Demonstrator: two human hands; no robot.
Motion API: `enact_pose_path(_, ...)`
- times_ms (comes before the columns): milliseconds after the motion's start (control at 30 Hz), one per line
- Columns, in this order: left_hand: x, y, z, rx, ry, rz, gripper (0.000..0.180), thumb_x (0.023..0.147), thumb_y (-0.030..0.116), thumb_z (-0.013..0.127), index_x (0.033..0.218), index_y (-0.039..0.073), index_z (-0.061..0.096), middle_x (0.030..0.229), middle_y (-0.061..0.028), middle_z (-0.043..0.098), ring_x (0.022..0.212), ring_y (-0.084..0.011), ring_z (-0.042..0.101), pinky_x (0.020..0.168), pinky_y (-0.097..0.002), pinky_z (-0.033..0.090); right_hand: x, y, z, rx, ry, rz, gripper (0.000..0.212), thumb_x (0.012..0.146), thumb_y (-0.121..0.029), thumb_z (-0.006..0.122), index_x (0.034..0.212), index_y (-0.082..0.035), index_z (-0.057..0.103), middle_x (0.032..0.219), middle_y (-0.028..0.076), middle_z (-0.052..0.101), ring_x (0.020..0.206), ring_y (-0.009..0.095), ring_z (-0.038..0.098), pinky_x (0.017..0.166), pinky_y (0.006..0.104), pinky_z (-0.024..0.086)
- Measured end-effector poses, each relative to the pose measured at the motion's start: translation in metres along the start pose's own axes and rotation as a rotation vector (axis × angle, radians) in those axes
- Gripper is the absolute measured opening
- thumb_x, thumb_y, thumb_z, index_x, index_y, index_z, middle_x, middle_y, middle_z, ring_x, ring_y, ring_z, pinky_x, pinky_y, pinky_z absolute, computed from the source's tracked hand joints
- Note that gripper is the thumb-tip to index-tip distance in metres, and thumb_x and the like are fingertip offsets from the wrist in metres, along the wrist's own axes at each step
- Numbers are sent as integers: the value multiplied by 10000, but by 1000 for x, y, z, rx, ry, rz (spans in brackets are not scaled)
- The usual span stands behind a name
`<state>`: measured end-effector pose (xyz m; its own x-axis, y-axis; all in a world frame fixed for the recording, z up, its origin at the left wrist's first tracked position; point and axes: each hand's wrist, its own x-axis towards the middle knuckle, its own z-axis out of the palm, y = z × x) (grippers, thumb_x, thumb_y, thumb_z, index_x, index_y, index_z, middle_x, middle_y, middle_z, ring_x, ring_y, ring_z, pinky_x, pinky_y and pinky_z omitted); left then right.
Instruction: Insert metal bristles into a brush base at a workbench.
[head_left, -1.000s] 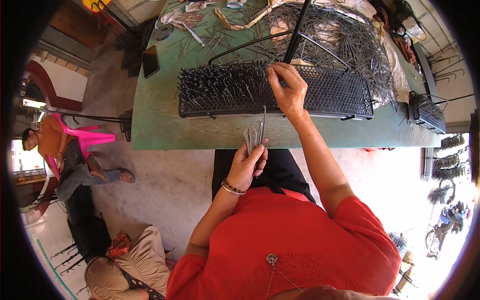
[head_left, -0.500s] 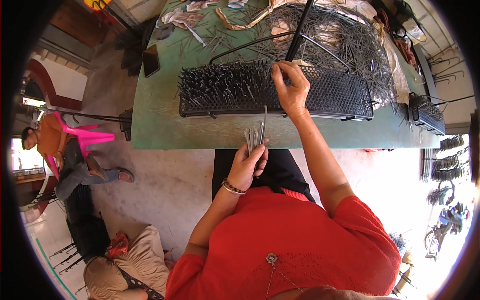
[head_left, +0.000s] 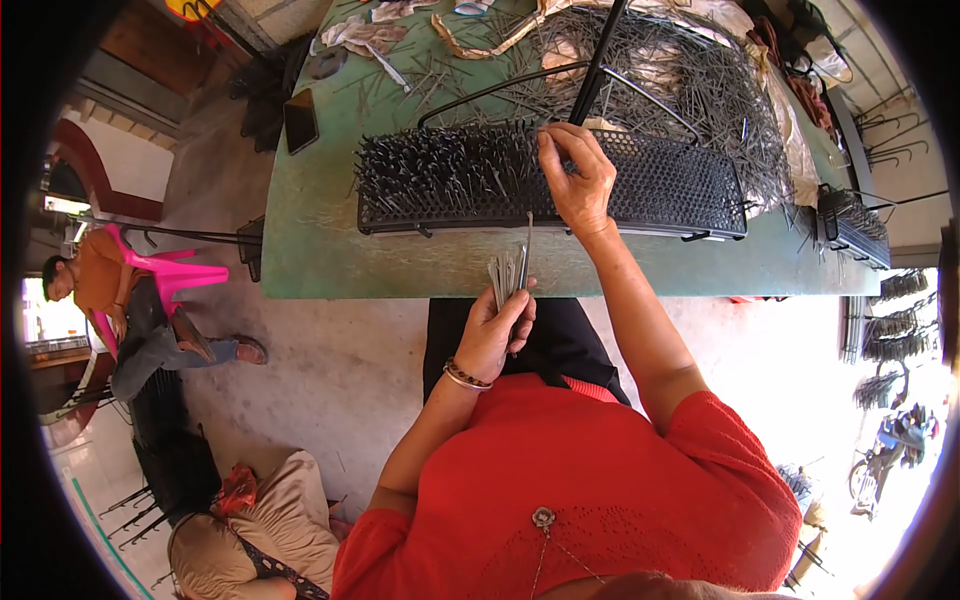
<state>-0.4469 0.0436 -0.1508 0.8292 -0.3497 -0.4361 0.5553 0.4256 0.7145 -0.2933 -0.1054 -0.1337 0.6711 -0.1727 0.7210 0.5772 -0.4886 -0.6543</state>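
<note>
Head view: a long black perforated metal rack (head_left: 675, 185) lies on the green table (head_left: 320, 240). Its left part stands densely filled with thin dark metal pins (head_left: 430, 172); holes further right show bare, so roughly half appears outstanding. Left hand (head_left: 495, 328): fingers closed around a bundle of slim grey metal strips (head_left: 505, 275). Right hand (head_left: 580, 185): above the rack, fingers narrow; cannot tell whether they pinch anything.

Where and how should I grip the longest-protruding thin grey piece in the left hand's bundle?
Likely best: pinch the thin grey piece near its far tip, coming from the right. It stands at the right edge and juts well past the rest of the bundle, leaving the tip free; the left hand wraps the near ends.
</note>
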Motion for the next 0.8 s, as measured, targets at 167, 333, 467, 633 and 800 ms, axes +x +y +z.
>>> enact_pose_path(167,0,0,1,2,4,0,237,936,186,504,1127,46,524,766,3,506,562,-49,430,406,-169,311,0,0,0,10,-5,9,110,794,-1,654,902,11,638,903,76,653,687,124,607,625,229,492)
enact_pose_path(333,0,-1,2,5,6,-2,229,935,181,505,1119,46,524,761,3,502,558,-48,427,406,-172,308,-1,0,2,19,-13,0,108,795,-3,656,901,10,640,906,78,652,687,122,606,623,229,492)
enact_pose_path(467,0,-1,2,-2,3,-3,229,934,182,506,1118,46,524,758,2,501,557,-48,426,405,-172,308,-6,7,4,2,-39,-47,107,795,-5,658,900,9,642,913,82,653,688,123,608,620,227,491)
enact_pose_path(633,0,-1,0,5,11,-7,236,934,185,506,1124,46,521,759,2,499,556,-48,424,403,-172,307,-15,8,3,-70,-80,-48,111,769,-8,671,878,-10,653,914,78,656,711,164,617,660,259,491)
enact_pose_path(800,0,-1,0,3,10,-8,241,934,188,506,1127,45,520,760,2,500,559,-49,425,404,-170,307,-14,3,-3,-142,-103,-109,129,730,-12,688,853,-44,667,906,61,658,722,198,613,666,283,473)
